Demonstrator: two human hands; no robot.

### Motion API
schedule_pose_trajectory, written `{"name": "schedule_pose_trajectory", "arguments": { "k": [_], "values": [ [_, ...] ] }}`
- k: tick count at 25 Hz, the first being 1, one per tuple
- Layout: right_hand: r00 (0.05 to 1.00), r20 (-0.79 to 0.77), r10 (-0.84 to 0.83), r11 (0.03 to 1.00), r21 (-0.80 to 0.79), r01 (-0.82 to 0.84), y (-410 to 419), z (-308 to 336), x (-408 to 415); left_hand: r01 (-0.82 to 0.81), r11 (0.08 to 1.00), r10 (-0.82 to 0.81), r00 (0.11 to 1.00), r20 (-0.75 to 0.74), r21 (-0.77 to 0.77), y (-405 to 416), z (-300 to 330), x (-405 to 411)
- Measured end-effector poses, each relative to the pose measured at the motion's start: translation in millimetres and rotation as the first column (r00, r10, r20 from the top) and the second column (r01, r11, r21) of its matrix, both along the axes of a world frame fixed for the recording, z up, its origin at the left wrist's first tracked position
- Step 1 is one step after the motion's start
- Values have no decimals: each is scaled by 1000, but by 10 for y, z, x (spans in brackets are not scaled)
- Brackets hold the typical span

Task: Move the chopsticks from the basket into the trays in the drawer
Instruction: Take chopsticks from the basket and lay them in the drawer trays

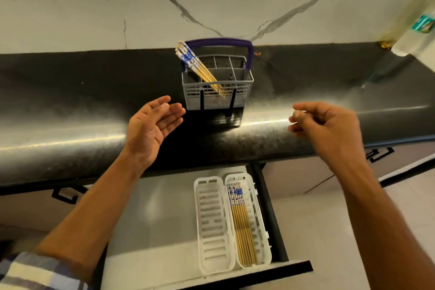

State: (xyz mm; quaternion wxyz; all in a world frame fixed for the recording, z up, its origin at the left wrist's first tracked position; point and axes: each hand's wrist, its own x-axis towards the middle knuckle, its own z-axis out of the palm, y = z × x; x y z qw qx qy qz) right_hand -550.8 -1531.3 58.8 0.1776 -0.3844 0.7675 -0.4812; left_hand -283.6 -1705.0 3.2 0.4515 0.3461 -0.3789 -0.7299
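A grey cutlery basket (237, 99) with a purple handle stands on the dark countertop. Several chopsticks (195, 65) with blue-and-white tops lean in its left compartment. Below, in the open drawer (153, 231), lie two white slotted trays. The left tray (211, 223) holds nothing; the right tray (257, 209) holds several chopsticks (242, 226). My left hand (153, 127) hovers palm up, fingers straight, just left of the basket. My right hand (327, 125) hovers to the basket's right, fingers loosely curled, with nothing in it.
The dark countertop (70, 106) runs across the view with a marble wall behind. A white bottle (416, 28) with a teal label stands at the far right. Cabinet fronts with black handles flank the drawer.
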Motion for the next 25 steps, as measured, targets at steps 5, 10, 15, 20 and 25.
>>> {"name": "schedule_pose_trajectory", "arguments": {
  "k": [5,10,15,20,25],
  "values": [
    [991,61,117,968,-231,-100,-461,527,175,-38,992,49,995,88,-118,-387,406,-192],
    [963,24,268,937,-241,-254,-1296,719,446,-11,989,64,932,356,-148,-641,459,-366],
    [913,-241,328,944,66,-322,-2191,367,540,-51,988,113,885,452,-147,-910,573,-430],
    [879,-323,350,915,320,-247,-2730,-168,449,-74,986,139,858,494,-150,-1034,510,-459],
    [857,-337,390,890,376,-257,-2896,-441,414,-84,989,134,855,501,-121,-1152,406,-360]
  ]
}}
